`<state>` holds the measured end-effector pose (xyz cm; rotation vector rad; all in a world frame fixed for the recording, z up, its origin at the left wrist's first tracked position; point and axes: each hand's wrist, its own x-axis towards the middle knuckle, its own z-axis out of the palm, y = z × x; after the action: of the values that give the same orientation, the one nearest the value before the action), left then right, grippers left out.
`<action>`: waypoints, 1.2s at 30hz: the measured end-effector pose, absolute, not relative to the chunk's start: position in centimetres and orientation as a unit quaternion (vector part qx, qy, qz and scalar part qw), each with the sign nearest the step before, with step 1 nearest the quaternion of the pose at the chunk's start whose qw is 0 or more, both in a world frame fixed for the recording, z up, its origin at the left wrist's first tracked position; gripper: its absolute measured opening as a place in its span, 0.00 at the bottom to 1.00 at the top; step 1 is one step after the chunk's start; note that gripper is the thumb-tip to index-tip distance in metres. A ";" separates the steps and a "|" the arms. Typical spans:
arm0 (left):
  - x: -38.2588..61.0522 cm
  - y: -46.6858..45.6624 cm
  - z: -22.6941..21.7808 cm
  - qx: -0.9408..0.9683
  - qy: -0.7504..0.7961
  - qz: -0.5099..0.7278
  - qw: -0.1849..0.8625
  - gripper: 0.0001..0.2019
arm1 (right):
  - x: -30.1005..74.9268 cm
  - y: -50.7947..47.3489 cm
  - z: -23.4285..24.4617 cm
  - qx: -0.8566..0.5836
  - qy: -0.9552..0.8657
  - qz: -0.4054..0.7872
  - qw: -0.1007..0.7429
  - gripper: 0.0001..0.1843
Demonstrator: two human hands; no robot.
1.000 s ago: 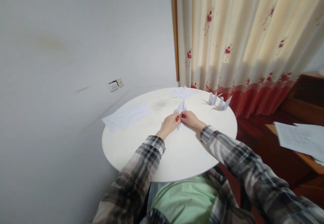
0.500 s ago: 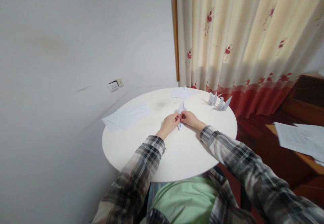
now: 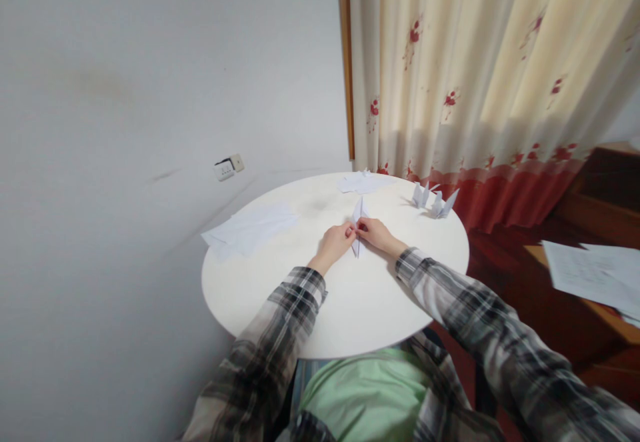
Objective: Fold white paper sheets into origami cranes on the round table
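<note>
So closest to the camera, the near rim of the round table (image 3: pixel 345 352) sits right over the person's lap. Between that rim and the fingers there's a big bare stretch of white top with only the plaid sleeves lying across it, so loads of room on the near side.

The left hand (image 3: pixel 334 242) and right hand (image 3: pixel 376 234) meet roughly mid-table, fingertips almost touching each other. Both are pinched shut on the folded paper (image 3: pixel 357 214), a narrow pointy piece. The left fingers (image 3: pixel 350 232) and right fingers (image 3: pixel 363 229) clamp it from either side around its middle. One tip pokes up past the fingers toward the far side, and the other pokes out below them toward the person. Its lower end looks like it rests on the table, but it's too small to say for sure.

Out to the left of the fingers, well apart, a loose sheet (image 3: pixel 250 229) lies flat near the left rim. Beyond and right of the fingers stand two paper cranes (image 3: pixel 433 201), near the right rim. Straight past the fingers, a small paper pile (image 3: pixel 359 183) sits at the far rim. The tabletop between the fingers and all three is bare.

Behind the table, the wall (image 3: pixel 150 95) with a socket (image 3: pixel 229 166) crowds the left and far edges, and the curtain (image 3: pixel 475 82) hangs just beyond the far right rim.
</note>
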<state>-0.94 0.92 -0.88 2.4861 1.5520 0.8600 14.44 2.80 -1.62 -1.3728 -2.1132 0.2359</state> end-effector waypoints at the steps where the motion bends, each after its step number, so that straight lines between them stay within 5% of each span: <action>1: -0.9 0.9 -0.9 0.815 0.506 0.279 0.043 0.10 | 14.4 2.8 -1.6 -0.518 -0.796 0.090 0.301 0.06; 36: -0.9 1.1 -1.0 0.835 0.488 0.253 0.024 0.10 | 14.5 2.7 -1.5 -0.527 -0.800 0.063 0.281 0.06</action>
<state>-0.90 1.12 -0.95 2.5849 1.5093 0.7825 14.47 2.72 -1.49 -1.4109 -2.1427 0.1683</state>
